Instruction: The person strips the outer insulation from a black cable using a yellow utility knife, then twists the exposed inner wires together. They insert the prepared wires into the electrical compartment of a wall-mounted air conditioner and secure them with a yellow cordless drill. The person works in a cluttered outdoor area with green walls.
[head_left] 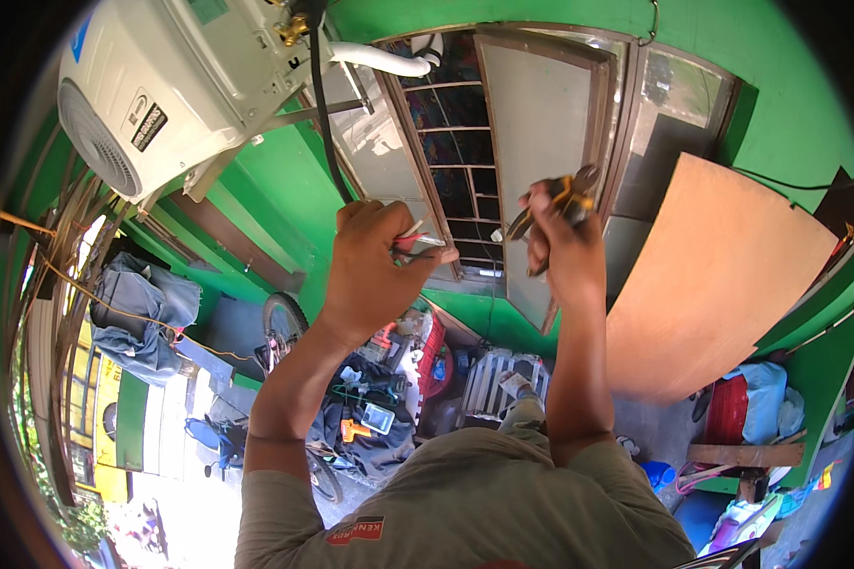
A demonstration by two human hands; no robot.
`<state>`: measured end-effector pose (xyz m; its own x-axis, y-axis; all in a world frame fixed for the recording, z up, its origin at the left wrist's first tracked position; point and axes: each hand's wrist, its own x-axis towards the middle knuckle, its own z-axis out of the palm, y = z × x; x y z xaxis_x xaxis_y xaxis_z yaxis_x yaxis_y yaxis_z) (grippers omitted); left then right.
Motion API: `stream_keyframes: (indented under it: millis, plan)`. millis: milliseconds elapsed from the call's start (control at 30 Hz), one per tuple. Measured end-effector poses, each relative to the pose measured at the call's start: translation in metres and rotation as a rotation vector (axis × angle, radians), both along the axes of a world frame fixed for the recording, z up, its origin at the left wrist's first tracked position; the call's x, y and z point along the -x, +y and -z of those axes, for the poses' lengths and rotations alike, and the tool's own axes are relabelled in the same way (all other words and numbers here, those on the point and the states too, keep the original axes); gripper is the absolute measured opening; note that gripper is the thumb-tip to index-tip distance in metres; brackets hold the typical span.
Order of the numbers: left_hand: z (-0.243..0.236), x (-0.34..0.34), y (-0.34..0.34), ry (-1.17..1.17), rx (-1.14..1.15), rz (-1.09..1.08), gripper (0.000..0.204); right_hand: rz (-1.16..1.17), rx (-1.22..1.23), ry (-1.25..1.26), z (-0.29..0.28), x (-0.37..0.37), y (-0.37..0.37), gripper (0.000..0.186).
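Observation:
My left hand [370, 266] grips the end of a black cable [323, 114] that hangs down from beside the white air-conditioner unit [161, 100]. Short thin wires [416, 242], red, white and dark, stick out between my thumb and fingers. My right hand [560, 247] is closed round yellow-and-black pliers [574, 190], held up a little to the right of the wires and apart from them. Above the cable's top, brass fittings [289, 33] sit on the side of the unit, near a white insulated pipe [384, 59].
A louvred window [531, 142] in a green wall [750, 47] is ahead, with a plywood sheet [712, 275] leaning at right. Below are a bicycle wheel [285, 318], a drill [351, 429], a red basket [432, 356], a slatted ladder or stand [493, 379], and piled items [764, 408] at right.

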<state>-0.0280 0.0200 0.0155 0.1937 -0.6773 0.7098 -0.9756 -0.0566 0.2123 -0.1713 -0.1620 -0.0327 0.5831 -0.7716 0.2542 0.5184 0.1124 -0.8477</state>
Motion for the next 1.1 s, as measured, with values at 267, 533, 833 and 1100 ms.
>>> stream_keyframes:
  millis: [267, 533, 833, 1100]
  plan:
    - [-0.003, 0.008, -0.002, 0.001, -0.055, 0.194, 0.028, -0.066, 0.263, -0.003, 0.01, -0.01, 0.062, 0.023]
    - [-0.008, 0.001, -0.001, 0.415, 0.01, 0.229, 0.019, -0.151, 0.166, -0.045, 0.009, -0.02, 0.059, 0.024]
    - [-0.007, 0.006, -0.003, 0.333, 0.087, 0.243, 0.018, -0.061, 0.431, 0.213, 0.007, -0.023, 0.069, 0.026]
    - [-0.013, 0.014, 0.002, 0.055, -0.045, 0.162, 0.022, 0.309, 0.712, 0.407, 0.013, -0.018, 0.064, 0.025]
